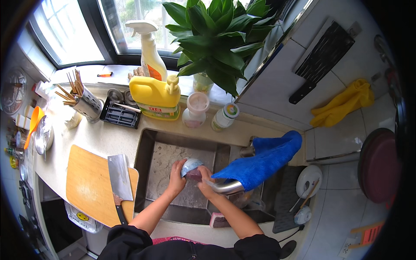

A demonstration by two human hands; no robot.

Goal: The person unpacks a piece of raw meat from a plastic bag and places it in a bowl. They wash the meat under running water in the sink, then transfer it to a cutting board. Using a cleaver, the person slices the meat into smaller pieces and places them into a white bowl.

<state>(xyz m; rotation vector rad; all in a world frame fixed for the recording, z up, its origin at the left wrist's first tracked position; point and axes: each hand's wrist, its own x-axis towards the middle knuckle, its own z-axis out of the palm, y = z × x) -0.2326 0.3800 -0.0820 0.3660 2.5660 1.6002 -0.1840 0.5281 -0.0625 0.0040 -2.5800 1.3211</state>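
Observation:
Over the left basin of the steel sink, my left hand grips a small blue-and-white bowl by its side, tilted. A purplish-pink pad shows at the bowl's lower side; whether it is a sponge or a cloth I cannot tell. My right hand is closed around the pad's right side, its fingers partly hidden. Just right of that hand is the metal faucet spout, with a blue cloth draped over it. A pink-and-white sponge lies on the sink's front edge.
Left of the sink, a cleaver lies on a wooden cutting board. Behind stand a yellow jug, spray bottle, two small containers and a leafy plant. A white dish sits on the right; a knife hangs above.

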